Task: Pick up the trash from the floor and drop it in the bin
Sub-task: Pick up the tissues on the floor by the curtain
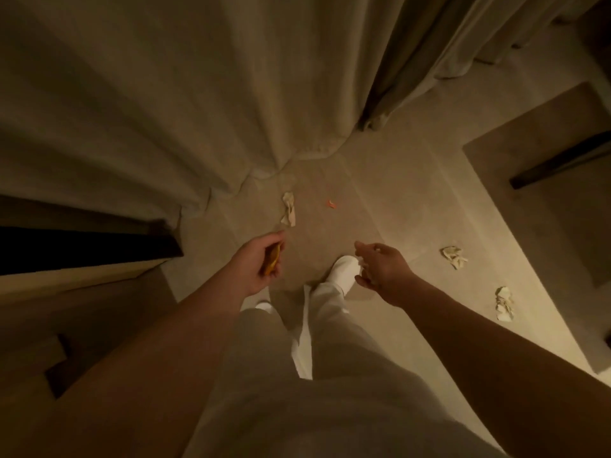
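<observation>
Midway, gathering step | left hand (pixel 261 262) clasped a flat orange scrap (pixel 272 261); right hand (pixel 380 269) loosely pinched a small white crumpled scrap (pixel 365 266) | crumpled pale tissue (pixel 288 209) and tiny orange fragment (pixel 330 203) lay ahead on beige floor (pixel 390 200), two more wads (pixel 454 256) rightward | next: probably stoop for nearest tissue; bin unseen.
</observation>
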Demonstrator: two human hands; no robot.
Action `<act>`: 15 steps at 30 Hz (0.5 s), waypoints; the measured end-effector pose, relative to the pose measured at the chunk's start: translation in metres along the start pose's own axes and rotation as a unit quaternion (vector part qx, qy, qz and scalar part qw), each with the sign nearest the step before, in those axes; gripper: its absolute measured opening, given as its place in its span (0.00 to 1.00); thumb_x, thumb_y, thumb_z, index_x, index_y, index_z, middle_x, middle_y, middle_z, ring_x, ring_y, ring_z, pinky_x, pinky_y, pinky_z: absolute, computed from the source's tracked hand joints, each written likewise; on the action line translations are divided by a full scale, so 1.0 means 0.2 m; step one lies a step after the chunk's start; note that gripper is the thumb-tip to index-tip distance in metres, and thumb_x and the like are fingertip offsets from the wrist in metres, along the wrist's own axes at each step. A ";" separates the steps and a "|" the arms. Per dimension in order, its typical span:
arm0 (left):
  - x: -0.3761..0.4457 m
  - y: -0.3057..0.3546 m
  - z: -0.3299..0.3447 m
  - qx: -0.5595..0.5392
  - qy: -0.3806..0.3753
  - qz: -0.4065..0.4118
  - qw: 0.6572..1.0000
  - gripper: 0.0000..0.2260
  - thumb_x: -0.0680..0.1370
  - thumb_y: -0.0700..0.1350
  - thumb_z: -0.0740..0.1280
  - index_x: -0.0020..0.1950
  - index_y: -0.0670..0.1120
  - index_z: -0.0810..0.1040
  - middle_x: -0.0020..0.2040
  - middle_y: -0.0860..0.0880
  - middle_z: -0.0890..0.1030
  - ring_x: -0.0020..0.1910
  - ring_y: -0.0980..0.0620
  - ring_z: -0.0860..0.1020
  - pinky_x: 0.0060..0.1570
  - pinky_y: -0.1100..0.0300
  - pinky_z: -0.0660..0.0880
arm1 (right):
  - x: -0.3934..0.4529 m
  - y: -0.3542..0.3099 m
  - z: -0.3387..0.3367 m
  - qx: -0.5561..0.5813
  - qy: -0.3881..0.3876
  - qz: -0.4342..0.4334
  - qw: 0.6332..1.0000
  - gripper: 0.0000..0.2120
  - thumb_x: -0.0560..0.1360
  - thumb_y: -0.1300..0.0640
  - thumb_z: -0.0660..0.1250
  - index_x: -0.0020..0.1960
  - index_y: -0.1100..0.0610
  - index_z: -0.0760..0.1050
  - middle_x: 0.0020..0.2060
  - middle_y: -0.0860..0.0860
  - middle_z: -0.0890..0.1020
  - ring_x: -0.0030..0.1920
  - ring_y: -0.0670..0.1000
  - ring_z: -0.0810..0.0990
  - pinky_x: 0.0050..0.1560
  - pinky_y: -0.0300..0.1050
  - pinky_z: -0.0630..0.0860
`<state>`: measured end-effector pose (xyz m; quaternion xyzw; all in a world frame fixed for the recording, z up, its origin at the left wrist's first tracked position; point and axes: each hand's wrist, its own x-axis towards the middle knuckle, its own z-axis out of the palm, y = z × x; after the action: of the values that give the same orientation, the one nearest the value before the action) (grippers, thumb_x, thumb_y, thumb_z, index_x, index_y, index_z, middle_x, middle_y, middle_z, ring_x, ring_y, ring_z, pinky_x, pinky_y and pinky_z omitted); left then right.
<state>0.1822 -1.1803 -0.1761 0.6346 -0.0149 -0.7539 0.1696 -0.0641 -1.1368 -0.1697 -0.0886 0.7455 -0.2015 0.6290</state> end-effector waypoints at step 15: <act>1.70 0.33 -0.04 0.294 0.172 0.076 0.937 0.08 0.71 0.48 0.67 0.38 0.44 0.79 0.40 0.39 0.77 0.37 0.43 0.75 0.37 0.51 0.70 | 1.72 0.00 0.24 -0.198 0.074 -0.003 0.977 0.08 0.79 0.61 0.63 0.56 0.58 0.78 0.37 0.51 0.79 0.26 0.47 0.72 0.23 0.38 0.67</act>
<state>0.1586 -1.3353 -0.4853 0.7731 -0.2551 -0.5798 0.0320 -0.0834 -1.2780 -0.4863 -0.1986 0.8148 -0.0577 0.5417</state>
